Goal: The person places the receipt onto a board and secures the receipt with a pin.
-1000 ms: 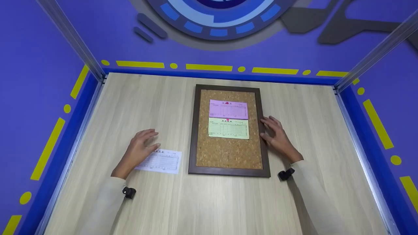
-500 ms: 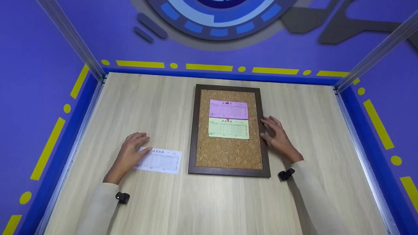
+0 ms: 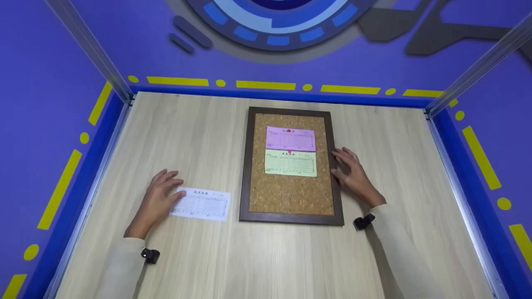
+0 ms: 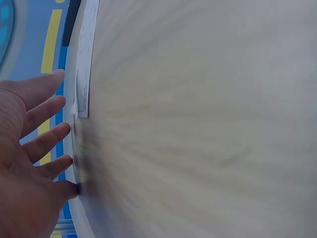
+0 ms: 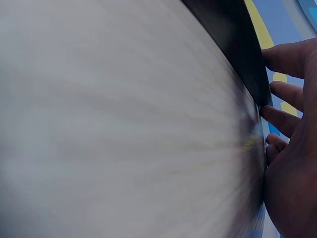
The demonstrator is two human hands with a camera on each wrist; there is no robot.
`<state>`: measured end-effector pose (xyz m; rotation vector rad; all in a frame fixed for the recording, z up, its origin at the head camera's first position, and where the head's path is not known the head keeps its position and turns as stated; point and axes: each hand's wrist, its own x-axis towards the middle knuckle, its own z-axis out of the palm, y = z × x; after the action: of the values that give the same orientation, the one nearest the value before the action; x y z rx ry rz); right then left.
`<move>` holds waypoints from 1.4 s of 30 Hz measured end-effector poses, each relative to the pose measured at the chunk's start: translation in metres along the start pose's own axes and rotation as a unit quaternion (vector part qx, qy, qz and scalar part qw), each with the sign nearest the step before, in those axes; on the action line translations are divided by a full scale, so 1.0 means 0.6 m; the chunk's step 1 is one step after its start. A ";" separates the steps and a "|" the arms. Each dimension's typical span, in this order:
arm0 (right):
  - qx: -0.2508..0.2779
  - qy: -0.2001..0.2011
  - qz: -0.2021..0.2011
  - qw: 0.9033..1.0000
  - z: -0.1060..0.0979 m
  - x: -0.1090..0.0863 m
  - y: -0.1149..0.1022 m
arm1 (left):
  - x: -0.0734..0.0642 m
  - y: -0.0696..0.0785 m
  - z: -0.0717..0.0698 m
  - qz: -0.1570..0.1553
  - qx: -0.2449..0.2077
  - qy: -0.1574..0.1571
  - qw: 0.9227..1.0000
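A white printed slip point(image 3: 201, 204) lies on the wooden table, left of a cork board point(image 3: 286, 193) in a dark brown frame. My left hand point(image 3: 156, 199) is at the slip's left end, thumb over its upper left corner, the other fingers spread. In the left wrist view the fingers of that hand point(image 4: 34, 134) are apart and grip nothing. My right hand point(image 3: 351, 176) rests against the board's right side, thumb and fingertips touching the frame. Pinned on the cork are a pink slip point(image 3: 291, 140) and, directly below it, a pale green slip point(image 3: 291, 165).
A red pin point(image 3: 289, 131) sits at the pink slip's top edge, a pink pin point(image 3: 289, 152) at the green one's. Bare cork shows below the green slip. Blue-purple walls point(image 3: 291, 68) enclose the table point(image 3: 257, 261) at the back and both sides.
My left hand has moved left and slightly toward me, uncovering more of the white slip, which stays in place. The right hand and the cork board have not moved.
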<state>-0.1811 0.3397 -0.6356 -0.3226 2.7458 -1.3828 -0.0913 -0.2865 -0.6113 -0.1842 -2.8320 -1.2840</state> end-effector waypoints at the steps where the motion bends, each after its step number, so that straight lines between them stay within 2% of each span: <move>1: 0.002 0.000 0.000 1.000 0.000 0.000 0.000 | -0.001 -0.001 -0.001 0.002 0.002 0.003 1.000; 9: -0.001 -0.001 0.006 1.000 0.000 -0.002 -0.003 | -0.006 -0.006 -0.004 0.002 0.024 0.003 1.000; 17: -0.001 -0.004 0.004 1.000 0.001 -0.002 -0.002 | -0.007 -0.004 -0.006 -0.022 0.025 -0.016 0.999; 21: -0.001 -0.004 0.001 1.000 0.001 -0.003 -0.003 | -0.005 -0.003 -0.006 -0.023 0.030 -0.017 0.999; 32: -0.005 -0.002 -0.008 1.000 0.001 -0.001 -0.004 | -0.006 -0.003 -0.001 -0.012 0.029 0.021 0.999; 37: -0.004 -0.001 -0.011 1.000 0.000 -0.001 -0.003 | -0.004 0.006 -0.003 -0.013 0.025 0.041 0.999; 42: -0.005 0.002 -0.009 1.000 -0.001 -0.001 -0.004 | 0.004 0.022 -0.010 -0.017 0.013 0.046 0.999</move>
<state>-0.1801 0.3390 -0.6337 -0.3456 2.7598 -1.3747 -0.0925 -0.2823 -0.5974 -0.0726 -2.7835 -1.2286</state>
